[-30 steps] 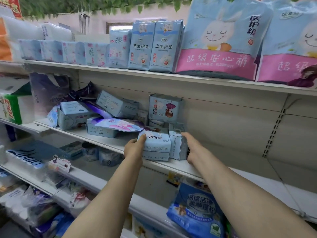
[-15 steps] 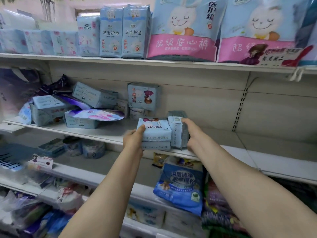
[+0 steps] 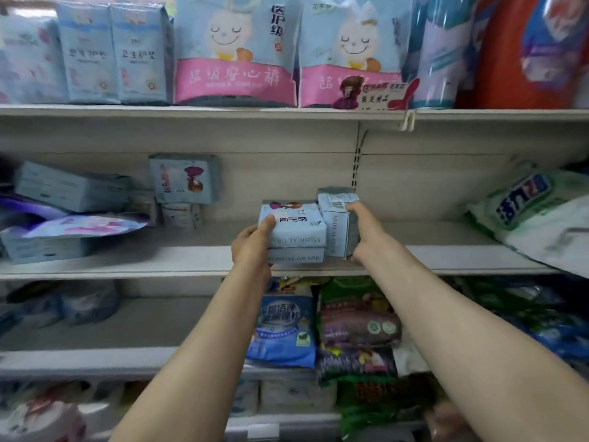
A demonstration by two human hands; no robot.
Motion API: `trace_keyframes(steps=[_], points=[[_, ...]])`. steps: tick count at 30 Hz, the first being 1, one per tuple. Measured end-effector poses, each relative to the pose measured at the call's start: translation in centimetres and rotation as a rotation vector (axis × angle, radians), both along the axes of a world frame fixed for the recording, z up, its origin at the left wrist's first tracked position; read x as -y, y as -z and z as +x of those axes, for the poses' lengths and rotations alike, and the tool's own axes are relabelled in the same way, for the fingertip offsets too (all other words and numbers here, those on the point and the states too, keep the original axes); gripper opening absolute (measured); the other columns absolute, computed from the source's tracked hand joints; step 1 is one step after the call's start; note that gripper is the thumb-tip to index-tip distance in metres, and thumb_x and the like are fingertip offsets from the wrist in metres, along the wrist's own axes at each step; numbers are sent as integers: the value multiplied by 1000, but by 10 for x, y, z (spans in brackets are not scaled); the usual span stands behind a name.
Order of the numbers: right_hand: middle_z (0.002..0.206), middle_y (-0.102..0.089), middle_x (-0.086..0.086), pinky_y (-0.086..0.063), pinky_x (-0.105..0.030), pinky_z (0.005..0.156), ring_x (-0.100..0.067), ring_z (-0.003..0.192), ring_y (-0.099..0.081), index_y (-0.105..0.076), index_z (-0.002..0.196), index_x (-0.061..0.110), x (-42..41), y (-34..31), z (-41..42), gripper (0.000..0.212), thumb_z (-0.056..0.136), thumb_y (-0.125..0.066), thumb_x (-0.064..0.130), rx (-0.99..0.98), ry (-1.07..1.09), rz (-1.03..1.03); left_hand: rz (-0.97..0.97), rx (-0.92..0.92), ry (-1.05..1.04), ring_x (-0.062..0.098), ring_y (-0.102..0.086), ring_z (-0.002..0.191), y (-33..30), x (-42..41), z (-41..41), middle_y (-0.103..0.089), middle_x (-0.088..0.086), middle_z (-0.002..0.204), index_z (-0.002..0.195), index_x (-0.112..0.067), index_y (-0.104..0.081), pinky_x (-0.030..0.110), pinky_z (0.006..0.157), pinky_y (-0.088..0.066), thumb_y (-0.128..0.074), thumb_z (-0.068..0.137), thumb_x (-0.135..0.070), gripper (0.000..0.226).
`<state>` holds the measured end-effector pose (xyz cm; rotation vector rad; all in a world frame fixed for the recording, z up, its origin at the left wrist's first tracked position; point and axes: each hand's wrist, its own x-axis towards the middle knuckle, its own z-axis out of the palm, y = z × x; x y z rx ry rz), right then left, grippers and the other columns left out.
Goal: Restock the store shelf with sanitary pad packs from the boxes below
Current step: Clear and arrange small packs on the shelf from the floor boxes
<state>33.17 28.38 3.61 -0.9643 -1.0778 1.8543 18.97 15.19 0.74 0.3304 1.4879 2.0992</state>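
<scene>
Since these pale blue plastic-wrapped pad packs [image 3: 294, 232] look light, soft and slightly slick, flat sides seem the best hold. On the beige metal shelf [image 3: 127, 261], the left hand [image 3: 251, 247] clasps the stacked pair's left end, while the right hand [image 3: 363, 231] grips the upright pack [image 3: 336, 223] touching them.

Both hands [image 3: 251, 247] carried the packs [image 3: 296, 231] rightward along the shelf [image 3: 127, 260].
</scene>
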Motion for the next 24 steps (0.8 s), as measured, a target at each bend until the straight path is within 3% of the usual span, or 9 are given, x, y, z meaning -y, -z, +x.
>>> trace_keyframes(steps=[4,9,14,18,22,24], points=[[101,-77,-11,-54,-63,83,-33,94,-74,-76,110,15,-19,-3,60,47,67,-73,35,-16,129,19,8,-7,129,27,-71,90,-3,-36,47,-73,8,103,111,-16,-69,46,82,-61,-82,79,-35,39],[112,-74,-14,-50,-67,85,-36,104,-70,-72,110,14,-34,-1,145,33,83,-66,32,-62,290,30,10,-8,305,26,-71,93,-1,-81,114,-72,7,106,117,-16,-68,46,85,-60,-81,77,-39,47],[115,-73,-14,-46,-64,91,-35,91,-69,-71,103,18,-46,11,225,30,75,-68,31,-63,431,-12,3,19,414,27,-71,92,11,-113,185,-72,7,104,117,-14,-66,47,85,-60,-84,76,-35,50],[112,-71,-16,-49,-55,89,-38,95,-67,-70,102,16,-54,27,285,36,68,-70,29,-51,537,-36,-27,15,499,27,-71,92,20,-137,240,-73,7,102,115,-12,-68,47,85,-60,-81,79,-34,45],[115,-71,-20,-48,-64,93,-36,91,-67,-72,98,12,-57,40,344,36,67,-70,30,-52,654,-81,-55,40,575,27,-71,93,28,-159,295,-73,7,103,111,-15,-70,47,84,-60,-82,78,-30,38],[109,-72,-19,-52,-57,88,-36,90,-68,-72,99,11,-56,44,371,37,69,-70,32,-26,699,-88,-69,53,622,25,-70,92,34,-167,323,-72,7,104,110,-15,-69,43,79,-60,-81,80,-29,35]])
